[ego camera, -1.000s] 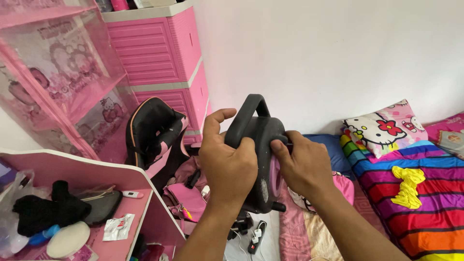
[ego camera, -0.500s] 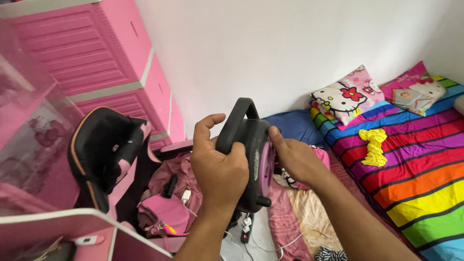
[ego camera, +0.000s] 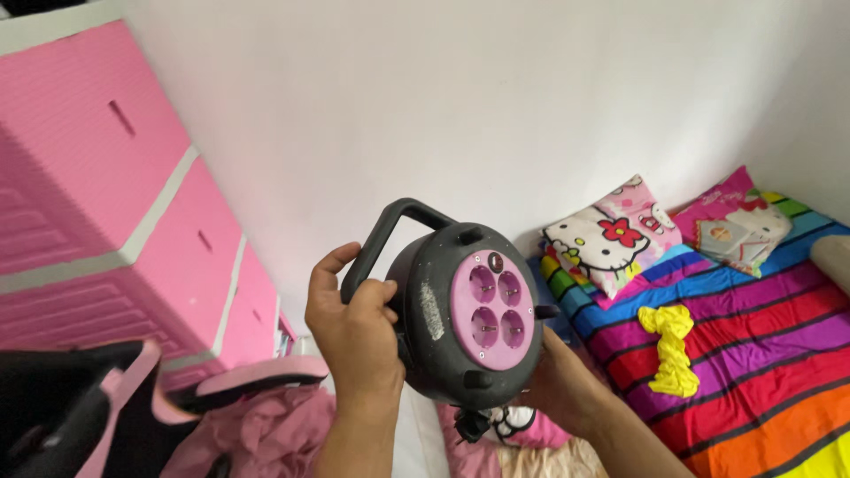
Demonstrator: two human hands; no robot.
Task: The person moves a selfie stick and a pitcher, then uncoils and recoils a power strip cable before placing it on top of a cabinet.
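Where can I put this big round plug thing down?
The striped blanket is bare in front of the yellow cloth, toward the near corner. By the pillows it is crowded, and pink clothes clutter the floor under the left hand holding the cable reel.

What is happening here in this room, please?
A person holds up a dark grey cable reel with both hands. The left hand grips its handle side and the right hand supports it from below. Its pink face with four sockets is turned towards the camera. Behind are pink plastic drawers and a rainbow-striped bed with pillows.
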